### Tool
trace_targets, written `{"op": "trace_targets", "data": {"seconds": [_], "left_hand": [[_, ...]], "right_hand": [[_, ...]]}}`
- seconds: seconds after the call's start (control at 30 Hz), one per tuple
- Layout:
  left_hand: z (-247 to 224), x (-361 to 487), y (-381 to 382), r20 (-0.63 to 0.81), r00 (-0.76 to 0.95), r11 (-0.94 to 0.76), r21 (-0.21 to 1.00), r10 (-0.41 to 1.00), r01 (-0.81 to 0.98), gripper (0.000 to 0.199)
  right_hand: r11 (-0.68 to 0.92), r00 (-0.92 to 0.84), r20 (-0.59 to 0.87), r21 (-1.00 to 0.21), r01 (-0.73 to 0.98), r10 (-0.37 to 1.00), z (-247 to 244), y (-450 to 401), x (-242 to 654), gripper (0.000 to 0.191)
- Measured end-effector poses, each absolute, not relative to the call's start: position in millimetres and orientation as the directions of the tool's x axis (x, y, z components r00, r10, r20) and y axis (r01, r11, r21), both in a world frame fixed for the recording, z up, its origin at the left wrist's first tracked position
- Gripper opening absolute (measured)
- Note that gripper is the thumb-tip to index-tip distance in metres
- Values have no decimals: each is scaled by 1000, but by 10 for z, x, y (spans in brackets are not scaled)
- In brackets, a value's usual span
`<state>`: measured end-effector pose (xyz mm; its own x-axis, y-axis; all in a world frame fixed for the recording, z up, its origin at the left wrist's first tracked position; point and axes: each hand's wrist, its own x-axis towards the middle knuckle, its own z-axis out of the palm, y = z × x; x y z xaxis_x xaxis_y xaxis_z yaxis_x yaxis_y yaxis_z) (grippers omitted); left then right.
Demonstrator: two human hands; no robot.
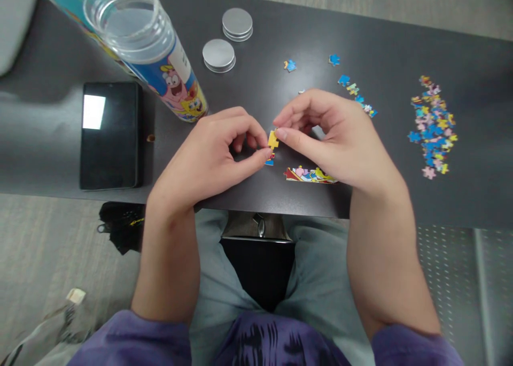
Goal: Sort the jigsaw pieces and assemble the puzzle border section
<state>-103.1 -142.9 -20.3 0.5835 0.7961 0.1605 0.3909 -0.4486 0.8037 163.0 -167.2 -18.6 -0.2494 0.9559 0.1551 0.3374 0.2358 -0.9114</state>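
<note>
A yellow jigsaw puzzle piece (273, 140) is pinched between my two hands near the table's front edge. My left hand (218, 152) grips its left side with thumb and forefinger. From the right, my right hand (334, 133) holds its upper corner between thumb and fingertips. Just below is a red and blue piece (270, 160); whether it is joined to the yellow one I cannot tell. A joined strip of puzzle pieces (306, 174) lies under my right hand, which hides its right end. Loose blue pieces (343, 80) lie beyond that hand.
A pile of puzzle pieces (435, 128) lies to the right. At the left are a black tablet-like device (110, 141) and a tall clear-topped cartoon canister (176, 80). Two round silver lids (218, 54) sit behind. A black bag (120, 224) is below the table edge.
</note>
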Motion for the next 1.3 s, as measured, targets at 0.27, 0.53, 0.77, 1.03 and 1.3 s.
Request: {"op": "trace_targets", "data": {"seconds": [0.27, 0.53, 0.77, 1.03, 1.3], "left_hand": [[-217, -1137, -1402, 89, 573, -412, 785, 815, 463, 22], [-253, -1119, -1413, 81, 542, -394, 775, 837, 493, 21], [-275, -1101, -1401, 91, 537, -401, 770, 839, 496, 21], [-274, -1107, -1406, 83, 530, -389, 775, 844, 498, 24], [-273, -1065, -1405, 94, 533, -414, 747, 841, 521, 13]], "right_hand": [[195, -283, 75, -884, 425, 956, -198, -1655, 1510, 13], [201, -267, 86, -875, 441, 960, -316, -1623, 1486, 9], [229, -285, 96, -849, 477, 954, -323, -1631, 1475, 12], [228, -277, 93, -833, 505, 956, -331, -1615, 1475, 15], [212, -158, 147, -782, 586, 977, -200, -1645, 1624, 7]]}}
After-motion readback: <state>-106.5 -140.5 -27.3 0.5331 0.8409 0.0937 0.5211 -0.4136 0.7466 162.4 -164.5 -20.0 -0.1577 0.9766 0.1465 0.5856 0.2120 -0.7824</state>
